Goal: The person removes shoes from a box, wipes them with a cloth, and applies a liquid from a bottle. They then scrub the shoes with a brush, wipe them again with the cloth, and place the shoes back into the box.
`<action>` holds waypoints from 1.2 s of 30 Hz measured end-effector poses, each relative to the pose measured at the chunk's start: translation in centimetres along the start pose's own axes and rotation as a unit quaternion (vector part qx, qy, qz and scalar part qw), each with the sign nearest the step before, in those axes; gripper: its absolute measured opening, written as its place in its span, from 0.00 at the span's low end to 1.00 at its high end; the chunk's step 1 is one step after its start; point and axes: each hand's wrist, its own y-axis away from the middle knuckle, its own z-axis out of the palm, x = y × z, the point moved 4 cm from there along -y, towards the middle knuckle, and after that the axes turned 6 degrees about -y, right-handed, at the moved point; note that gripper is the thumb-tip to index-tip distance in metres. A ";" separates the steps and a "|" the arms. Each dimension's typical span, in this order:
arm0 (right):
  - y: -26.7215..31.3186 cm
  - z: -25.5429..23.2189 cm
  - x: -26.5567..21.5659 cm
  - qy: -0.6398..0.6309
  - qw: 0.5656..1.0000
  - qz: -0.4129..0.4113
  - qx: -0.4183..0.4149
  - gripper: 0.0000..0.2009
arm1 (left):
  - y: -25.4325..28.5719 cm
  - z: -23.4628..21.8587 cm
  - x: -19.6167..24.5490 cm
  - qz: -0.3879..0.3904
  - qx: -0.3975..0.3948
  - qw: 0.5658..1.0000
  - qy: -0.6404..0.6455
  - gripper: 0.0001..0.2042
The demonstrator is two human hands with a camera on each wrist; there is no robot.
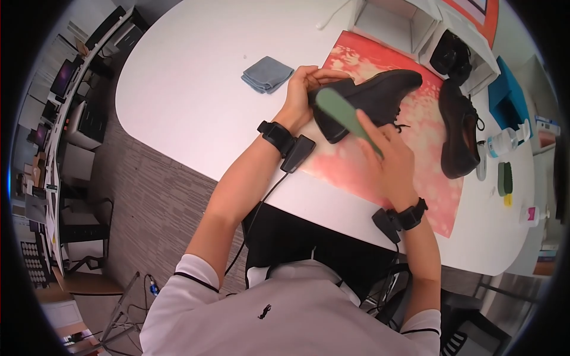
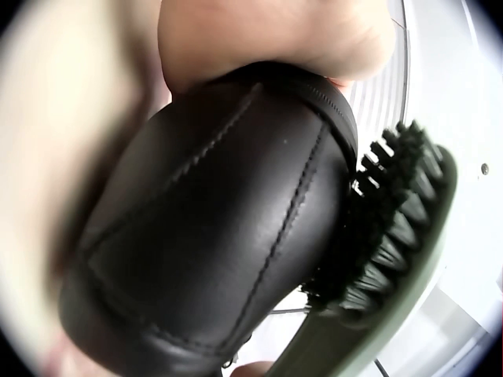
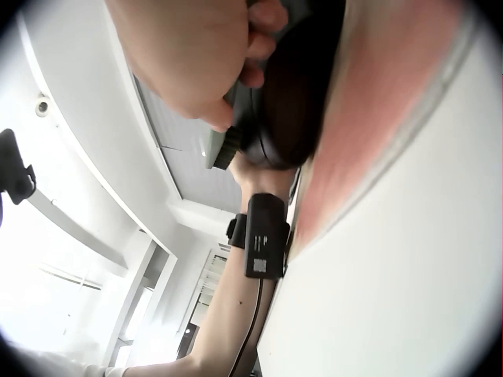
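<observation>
A black leather lace-up shoe [image 1: 380, 98] is over the red and white mat, its toe pointing right. My left hand [image 1: 298, 98] holds it by the heel end, with fingers along the top of the opening. The right hand [image 1: 395, 157] grips the handle of a green shoe brush [image 1: 341, 111], index finger stretched along it. In the left wrist view, the brush's dark bristles [image 2: 377, 236] lie against the side of the shoe's stitched heel [image 2: 212, 212]. The right wrist view has the brush head [image 3: 220, 148] close by the heel too.
Another black shoe [image 1: 456, 133] lies at the mat's [image 1: 350, 169] right side. A folded grey-blue cloth [image 1: 267, 75] is left of my hands. White open boxes [image 1: 389, 24] stand at the back; a pump bottle [image 1: 503, 143] and a green-bristled brush [image 1: 504, 178] are at the right.
</observation>
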 end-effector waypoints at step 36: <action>-0.8 -0.4 0.5 -0.028 0.999 0.025 0.019 0.22 | -0.4 -0.7 -0.4 0.000 0.016 0.999 -0.035 0.30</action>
